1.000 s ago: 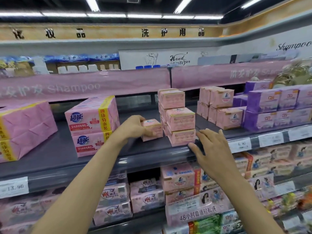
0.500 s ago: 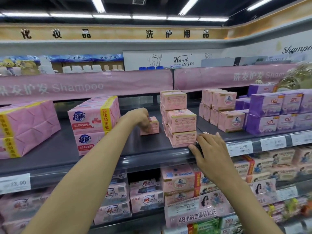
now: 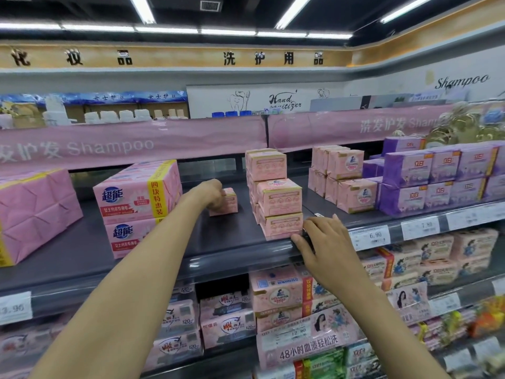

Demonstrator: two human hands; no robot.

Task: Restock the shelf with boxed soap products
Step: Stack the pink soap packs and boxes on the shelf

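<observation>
Clasping one soap box on the shelf — left grip; right grip flat, empty, beside stack.

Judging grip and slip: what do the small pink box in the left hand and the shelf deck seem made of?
Small pink box: likely printed cardboard, matte, with crisp edges and flat faces. Shelf deck: probably painted metal, dark grey, satin; its rounded front lip shows streaky light reflections.

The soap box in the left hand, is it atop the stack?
No, the soap box sits on the shelf left of the stack.
</observation>
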